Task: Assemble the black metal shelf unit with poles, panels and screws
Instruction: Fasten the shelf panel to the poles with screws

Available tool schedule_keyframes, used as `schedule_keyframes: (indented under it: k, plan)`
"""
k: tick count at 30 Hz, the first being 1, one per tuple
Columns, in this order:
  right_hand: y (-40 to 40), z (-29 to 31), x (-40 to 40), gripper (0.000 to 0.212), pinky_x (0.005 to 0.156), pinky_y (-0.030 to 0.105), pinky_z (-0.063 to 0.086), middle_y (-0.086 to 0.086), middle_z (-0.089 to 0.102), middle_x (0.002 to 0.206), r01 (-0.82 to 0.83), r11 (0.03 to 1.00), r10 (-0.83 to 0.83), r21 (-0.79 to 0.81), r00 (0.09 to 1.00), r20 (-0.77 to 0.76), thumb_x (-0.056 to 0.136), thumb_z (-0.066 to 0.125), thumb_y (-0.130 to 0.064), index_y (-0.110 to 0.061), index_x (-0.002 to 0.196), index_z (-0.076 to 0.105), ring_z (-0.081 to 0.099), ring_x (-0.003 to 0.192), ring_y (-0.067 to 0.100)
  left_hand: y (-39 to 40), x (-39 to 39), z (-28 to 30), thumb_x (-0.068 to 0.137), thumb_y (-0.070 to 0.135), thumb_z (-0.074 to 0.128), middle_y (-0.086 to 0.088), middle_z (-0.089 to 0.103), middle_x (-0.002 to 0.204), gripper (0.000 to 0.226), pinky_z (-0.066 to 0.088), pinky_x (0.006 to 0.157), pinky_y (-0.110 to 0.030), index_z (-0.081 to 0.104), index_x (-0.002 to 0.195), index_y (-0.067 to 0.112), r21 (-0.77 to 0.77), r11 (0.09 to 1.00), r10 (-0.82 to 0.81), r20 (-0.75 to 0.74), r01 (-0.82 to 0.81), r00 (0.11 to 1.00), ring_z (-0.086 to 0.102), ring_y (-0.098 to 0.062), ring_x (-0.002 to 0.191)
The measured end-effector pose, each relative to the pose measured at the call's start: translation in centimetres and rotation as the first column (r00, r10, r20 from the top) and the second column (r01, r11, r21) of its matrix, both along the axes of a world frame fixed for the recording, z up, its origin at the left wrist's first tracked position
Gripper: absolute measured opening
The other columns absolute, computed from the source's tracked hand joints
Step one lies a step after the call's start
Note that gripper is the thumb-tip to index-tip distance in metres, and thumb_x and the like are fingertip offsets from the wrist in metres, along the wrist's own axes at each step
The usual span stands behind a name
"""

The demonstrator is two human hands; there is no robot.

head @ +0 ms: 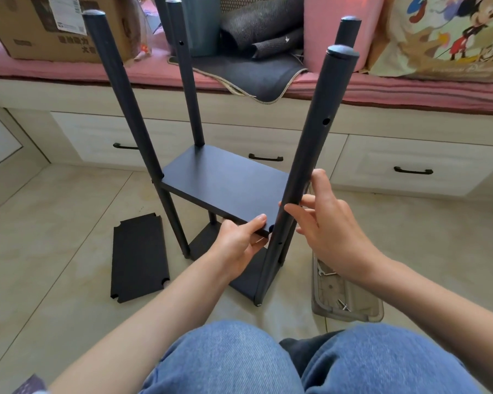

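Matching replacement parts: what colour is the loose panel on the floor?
Black, matte; the loose panel shows clearly in the head view.

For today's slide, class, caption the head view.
Left hand grips the middle panel while right hand steadies the near right pole.

Open floor left of spare panel (139,258), poles (305,155) fence middle panel (225,184), tray (346,297) crowds right

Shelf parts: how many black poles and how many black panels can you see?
Poles: 4
Panels: 3, the middle panel that the left hand grips, the bottom panel, and the spare panel on the floor
Total: 7
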State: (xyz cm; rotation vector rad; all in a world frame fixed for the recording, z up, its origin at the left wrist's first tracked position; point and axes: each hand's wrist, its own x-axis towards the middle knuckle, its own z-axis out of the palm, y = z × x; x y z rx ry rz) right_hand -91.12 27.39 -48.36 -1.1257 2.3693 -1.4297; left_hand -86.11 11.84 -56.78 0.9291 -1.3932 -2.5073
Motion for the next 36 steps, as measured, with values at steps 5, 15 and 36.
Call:
schedule_keyframes:
  k: [5,15,36]
  plan:
    - [-0.9,0.0,0.4,0.041,0.072,0.031,0.062,-0.010,0.070,0.095,0.011,0.999,-0.008,-0.052,0.998,0.055,0.101,0.053,-0.015,-0.050,0.108,0.035,0.070,0.085,0.009,0.5,0.1,-0.4,0.098,0.011,0.063,-0.019,0.074,0.111,0.033,0.062,0.074,-0.032,0.056,0.127,-0.002,0.003,1.000,0.006,-0.039,-0.006,0.999,0.074,-0.032,0.099]
    - [-1.7,0.0,0.3,0.036,0.070,0.054,0.060,0.009,0.068,0.094,0.082,0.997,-0.081,-0.012,0.994,0.066,0.101,0.051,-0.015,-0.045,0.110,0.033,0.069,0.085,0.033,0.6,-0.6,-0.5,0.096,0.008,0.065,-0.021,0.070,0.120,0.040,0.060,0.087,-0.039,0.050,0.132,-0.002,0.071,0.997,0.045,-0.049,-0.041,0.998,0.074,-0.031,0.102]
    - [-1.4,0.6,-0.9,0.045,0.058,0.015,0.048,0.001,0.070,0.091,0.042,0.998,-0.041,0.048,0.999,-0.030,0.099,0.055,-0.018,-0.051,0.096,0.025,0.061,0.069,0.013,-2.1,1.6,-0.7,0.105,0.019,0.039,0.008,0.030,0.163,0.051,-0.008,0.126,-0.042,0.036,0.155,0.027,-0.971,-0.175,-0.284,0.207,0.162,0.936,0.002,-0.007,0.154]
